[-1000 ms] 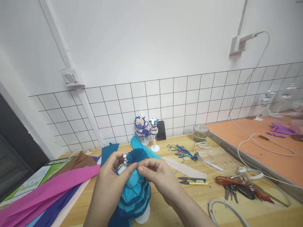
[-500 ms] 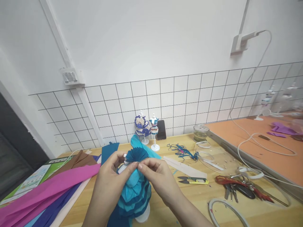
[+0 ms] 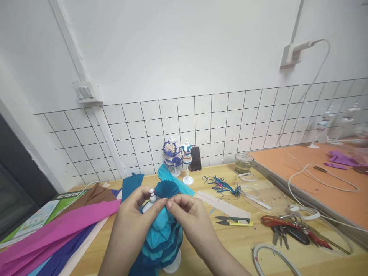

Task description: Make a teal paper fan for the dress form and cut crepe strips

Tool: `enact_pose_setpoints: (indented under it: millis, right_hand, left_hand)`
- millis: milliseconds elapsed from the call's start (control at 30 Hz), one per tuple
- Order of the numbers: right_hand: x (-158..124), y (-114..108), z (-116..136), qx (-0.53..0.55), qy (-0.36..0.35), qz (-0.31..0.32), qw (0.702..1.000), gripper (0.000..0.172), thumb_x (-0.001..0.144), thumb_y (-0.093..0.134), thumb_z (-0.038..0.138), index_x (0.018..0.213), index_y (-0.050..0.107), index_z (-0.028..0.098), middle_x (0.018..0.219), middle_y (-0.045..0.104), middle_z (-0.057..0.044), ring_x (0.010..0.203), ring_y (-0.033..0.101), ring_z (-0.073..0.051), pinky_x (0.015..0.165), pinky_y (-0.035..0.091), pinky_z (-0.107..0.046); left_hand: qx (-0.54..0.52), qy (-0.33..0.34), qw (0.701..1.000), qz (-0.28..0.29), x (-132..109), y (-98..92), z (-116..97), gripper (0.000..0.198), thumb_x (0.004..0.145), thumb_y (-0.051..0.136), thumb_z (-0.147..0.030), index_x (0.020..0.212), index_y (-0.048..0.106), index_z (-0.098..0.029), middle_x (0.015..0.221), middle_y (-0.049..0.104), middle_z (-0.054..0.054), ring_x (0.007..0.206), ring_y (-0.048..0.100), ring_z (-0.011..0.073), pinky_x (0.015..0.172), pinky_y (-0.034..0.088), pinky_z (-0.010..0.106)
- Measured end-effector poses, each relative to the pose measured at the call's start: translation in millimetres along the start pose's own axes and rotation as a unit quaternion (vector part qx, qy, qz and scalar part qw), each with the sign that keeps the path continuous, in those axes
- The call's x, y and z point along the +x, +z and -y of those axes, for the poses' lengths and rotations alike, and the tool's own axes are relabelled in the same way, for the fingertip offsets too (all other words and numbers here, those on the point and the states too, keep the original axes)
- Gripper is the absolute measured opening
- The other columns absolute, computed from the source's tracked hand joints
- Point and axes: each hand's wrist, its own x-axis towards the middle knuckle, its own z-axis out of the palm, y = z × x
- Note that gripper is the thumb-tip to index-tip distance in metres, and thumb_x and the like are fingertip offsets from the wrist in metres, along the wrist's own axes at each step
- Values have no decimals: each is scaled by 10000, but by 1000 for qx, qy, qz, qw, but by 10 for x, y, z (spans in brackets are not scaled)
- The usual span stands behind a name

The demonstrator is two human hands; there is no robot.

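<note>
A small white mannequin doll (image 3: 151, 198) in a layered blue and teal crepe-paper dress (image 3: 163, 235) stands low in the middle on the wooden table (image 3: 253, 234). My left hand (image 3: 133, 222) wraps round its upper body, thumb meeting the other hand. My right hand (image 3: 186, 214) pinches a dark blue pleated paper fan (image 3: 166, 188) against the doll's shoulder. Both hands are closed.
Pink, purple, brown and teal crepe strips (image 3: 57, 230) lie left. Two dressed mini mannequins (image 3: 178, 157) and a phone (image 3: 196, 158) stand by the tiled wall. Thread snips (image 3: 234, 220), keys (image 3: 290, 226), tape rolls (image 3: 273, 257), a glass jar (image 3: 243, 162) and paper scraps (image 3: 221, 186) lie right; an orange mat (image 3: 310, 172) beyond.
The hands and the fan have barely shifted; the view has dipped slightly and the fan sits a little lower against the doll.
</note>
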Motion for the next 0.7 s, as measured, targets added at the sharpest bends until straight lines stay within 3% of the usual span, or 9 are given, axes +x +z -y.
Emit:
enact_pose_setpoints:
  millis: [500, 700]
  right_hand:
    - [-4, 45, 5, 4, 24, -44, 999, 296, 595, 671, 430, 577, 602, 143, 516, 521, 21, 499, 415, -96, 485, 325, -222]
    - [-3, 43, -5, -5, 20, -39, 999, 307, 607, 664, 445, 587, 602, 145, 515, 508, 24, 498, 398, -94, 483, 310, -223]
  left_hand:
    - [10, 13, 1000, 10, -51, -30, -81, 233, 685, 639, -383, 826, 594, -204, 796, 621, 18, 795, 594, 196, 628, 489, 248]
    - [-6, -6, 1000, -12, -55, -5, -91, 361, 655, 663, -393, 953, 586, -206, 853, 640, 46, 889, 600, 236, 708, 506, 298]
